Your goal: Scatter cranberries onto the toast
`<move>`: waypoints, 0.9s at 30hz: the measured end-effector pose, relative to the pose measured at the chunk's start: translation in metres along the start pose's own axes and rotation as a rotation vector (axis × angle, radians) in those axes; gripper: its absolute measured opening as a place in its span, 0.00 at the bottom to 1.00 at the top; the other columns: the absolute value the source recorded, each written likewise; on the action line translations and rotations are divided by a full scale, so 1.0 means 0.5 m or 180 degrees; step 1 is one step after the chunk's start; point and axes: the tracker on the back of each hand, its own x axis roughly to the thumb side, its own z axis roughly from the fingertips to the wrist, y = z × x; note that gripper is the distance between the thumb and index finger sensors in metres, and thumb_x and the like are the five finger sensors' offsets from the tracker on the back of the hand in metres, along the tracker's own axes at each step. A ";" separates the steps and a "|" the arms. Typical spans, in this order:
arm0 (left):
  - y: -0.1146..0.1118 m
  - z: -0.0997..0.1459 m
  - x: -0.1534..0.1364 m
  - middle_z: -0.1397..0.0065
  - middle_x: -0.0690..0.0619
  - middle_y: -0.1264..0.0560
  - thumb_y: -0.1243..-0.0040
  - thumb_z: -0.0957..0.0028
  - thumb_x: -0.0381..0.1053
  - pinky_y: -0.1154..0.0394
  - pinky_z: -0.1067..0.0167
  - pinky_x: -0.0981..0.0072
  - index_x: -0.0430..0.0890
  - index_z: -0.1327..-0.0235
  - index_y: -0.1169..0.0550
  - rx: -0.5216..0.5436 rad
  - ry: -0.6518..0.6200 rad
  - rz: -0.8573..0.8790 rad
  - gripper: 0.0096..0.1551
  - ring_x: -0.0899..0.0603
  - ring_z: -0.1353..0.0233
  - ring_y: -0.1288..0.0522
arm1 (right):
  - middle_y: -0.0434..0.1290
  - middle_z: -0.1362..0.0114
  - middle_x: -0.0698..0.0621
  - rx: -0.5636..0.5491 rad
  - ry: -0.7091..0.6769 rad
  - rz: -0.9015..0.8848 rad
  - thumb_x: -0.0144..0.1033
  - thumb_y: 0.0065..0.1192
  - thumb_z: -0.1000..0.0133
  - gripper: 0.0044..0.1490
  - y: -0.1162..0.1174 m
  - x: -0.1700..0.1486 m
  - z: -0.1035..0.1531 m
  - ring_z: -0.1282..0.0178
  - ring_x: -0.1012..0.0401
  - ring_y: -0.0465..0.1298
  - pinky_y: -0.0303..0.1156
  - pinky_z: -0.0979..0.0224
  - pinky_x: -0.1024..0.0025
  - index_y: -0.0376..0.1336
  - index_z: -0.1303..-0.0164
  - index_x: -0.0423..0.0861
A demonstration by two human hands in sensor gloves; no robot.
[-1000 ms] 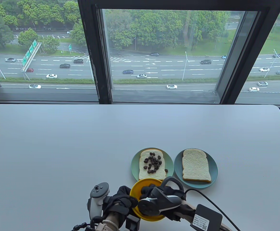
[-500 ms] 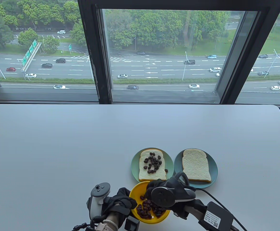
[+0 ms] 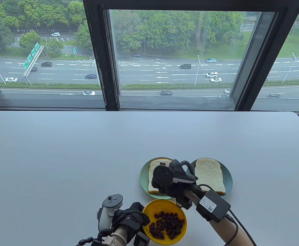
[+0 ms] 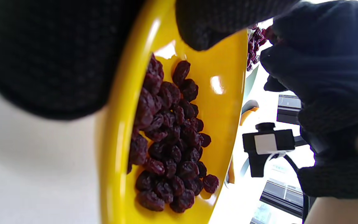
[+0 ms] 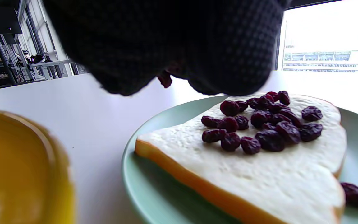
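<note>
My left hand (image 3: 140, 217) grips the left rim of a yellow bowl (image 3: 162, 206) holding dried cranberries (image 3: 167, 225); its fingers (image 4: 51, 56) lie over the rim in the left wrist view. My right hand (image 3: 162, 188) hovers over the left toast (image 3: 152, 176) on a green plate (image 3: 143, 176). In the right wrist view its fingertips (image 5: 228, 62) pinch cranberries (image 5: 165, 79) just above the toast (image 5: 244, 174), which carries a cluster of cranberries (image 5: 259, 124). A second, bare toast (image 3: 209, 176) lies on a blue plate (image 3: 229, 179) to the right.
One stray cranberry (image 5: 354, 194) lies on the green plate beside the toast. The two plates stand side by side just beyond the bowl. The white table (image 3: 75, 159) runs to a window ledge at the back. A cable and sensor box (image 3: 213, 205) hang from my right forearm.
My right hand lifted out of the yellow bowl and moved forward over the left toast, holding cranberries. The bowl, still held by my left hand, shifted slightly right.
</note>
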 end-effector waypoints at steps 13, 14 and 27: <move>0.001 -0.007 -0.006 0.51 0.36 0.32 0.37 0.60 0.40 0.12 0.80 0.59 0.46 0.47 0.35 -0.0070 0.0066 0.0051 0.27 0.36 0.63 0.27 | 0.73 0.40 0.56 0.0166 0.0060 0.0389 0.39 0.73 0.65 0.24 0.062 0.012 -0.067 0.52 0.61 0.80 0.85 0.57 0.85 0.69 0.59 0.62; 0.001 -0.007 -0.006 0.51 0.36 0.32 0.37 0.60 0.40 0.12 0.80 0.59 0.46 0.47 0.35 -0.0066 0.0070 0.0048 0.27 0.36 0.63 0.27 | 0.72 0.40 0.56 0.0177 0.0058 0.0417 0.39 0.73 0.65 0.24 0.062 0.012 -0.066 0.51 0.61 0.80 0.85 0.57 0.85 0.69 0.58 0.62; 0.002 -0.007 -0.007 0.51 0.36 0.33 0.37 0.59 0.40 0.12 0.79 0.59 0.46 0.47 0.35 -0.0028 0.0099 0.0030 0.27 0.36 0.63 0.27 | 0.63 0.31 0.52 0.0254 -0.0032 0.0711 0.39 0.70 0.63 0.36 0.062 -0.026 -0.011 0.44 0.58 0.75 0.81 0.49 0.76 0.61 0.43 0.60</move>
